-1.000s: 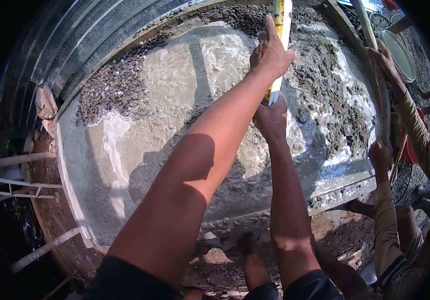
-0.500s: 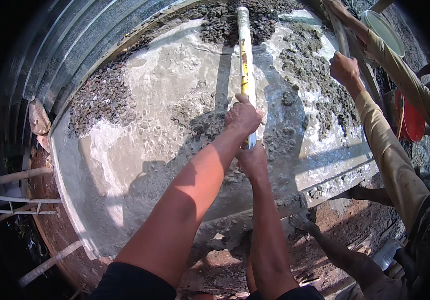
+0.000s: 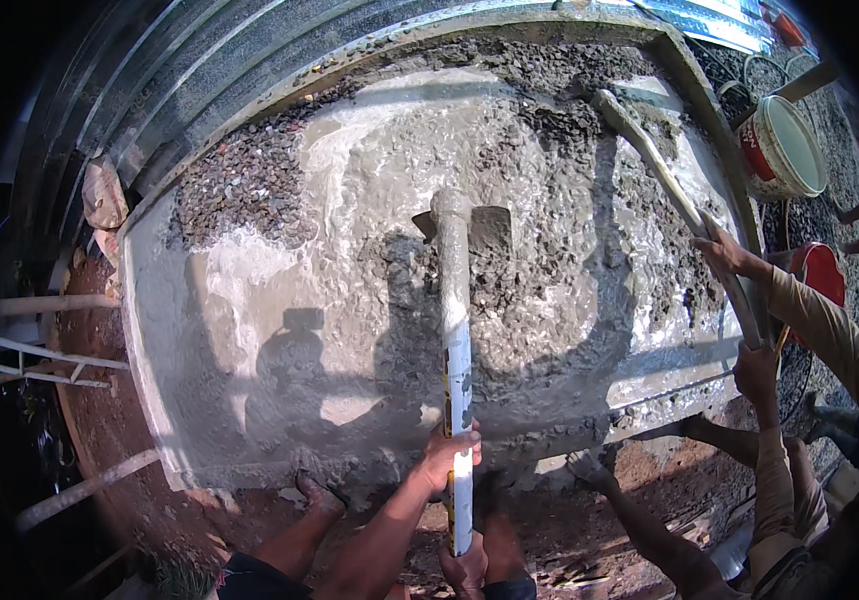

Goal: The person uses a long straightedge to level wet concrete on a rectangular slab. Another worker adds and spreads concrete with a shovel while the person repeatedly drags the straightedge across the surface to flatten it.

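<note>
A hoe (image 3: 458,390) with a white, partly yellow handle reaches away from me over wet concrete (image 3: 350,270). Its cement-coated head (image 3: 490,228) rests in the grey mix, the blade's lower part sunk from sight. My left hand (image 3: 443,458) wraps round the handle near the trough's front edge. Closer to my body, my right hand (image 3: 465,568) grips the handle's butt end. To the right, a co-worker's two hands (image 3: 725,255) hold another long wooden-handled tool (image 3: 655,160), its far end over the mix.
Dark gravel (image 3: 240,185) lies at the trough's far left. A raised rim (image 3: 710,110) borders the mix. Corrugated metal sheeting (image 3: 150,90) stands behind. At the right are a white bucket (image 3: 785,150) and a red container (image 3: 818,275). Poles (image 3: 45,305) jut in from the left.
I have drawn the hoe toward my body; both hands are lower, and its head has come into view in the mix. The co-worker's hands and tool have shifted nearer too.
</note>
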{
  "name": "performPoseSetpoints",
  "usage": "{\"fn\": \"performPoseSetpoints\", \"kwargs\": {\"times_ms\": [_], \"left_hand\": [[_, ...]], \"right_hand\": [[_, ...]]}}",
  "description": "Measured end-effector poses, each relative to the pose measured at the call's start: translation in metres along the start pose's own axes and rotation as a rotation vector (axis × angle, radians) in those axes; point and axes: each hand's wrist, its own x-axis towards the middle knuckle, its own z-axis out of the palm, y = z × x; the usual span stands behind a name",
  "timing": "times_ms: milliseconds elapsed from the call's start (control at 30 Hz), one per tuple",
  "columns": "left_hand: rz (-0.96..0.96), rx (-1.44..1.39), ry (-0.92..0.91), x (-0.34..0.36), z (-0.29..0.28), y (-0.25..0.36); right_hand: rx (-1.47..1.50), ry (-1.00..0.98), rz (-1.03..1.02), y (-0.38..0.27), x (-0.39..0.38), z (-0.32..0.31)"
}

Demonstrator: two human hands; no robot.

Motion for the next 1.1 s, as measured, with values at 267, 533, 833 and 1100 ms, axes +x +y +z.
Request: {"fn": "performPoseSetpoints", "kwargs": {"times_ms": [267,533,833,1100], "left_hand": [[0.751,-0.146,-0.190,0.091,0.003,0.225],[0.329,0.545,0.431,0.208,0.043,0.324],[0.396,0.641,0.620,0.238,-0.024,0.238],[0.182,-0.001,0.341,0.117,0.025,0.046]], "right_hand": [[-0.245,0.125,-0.794,-0.209,0.196,-0.074],[-0.614,0.129,-0.728,-0.433,0.292,-0.083],[-0.494,-0.103,-0.389,-0.235,0.191,-0.099],[-0.374,-0.210,-0.134,-0.079,0.052,-0.167]]}}
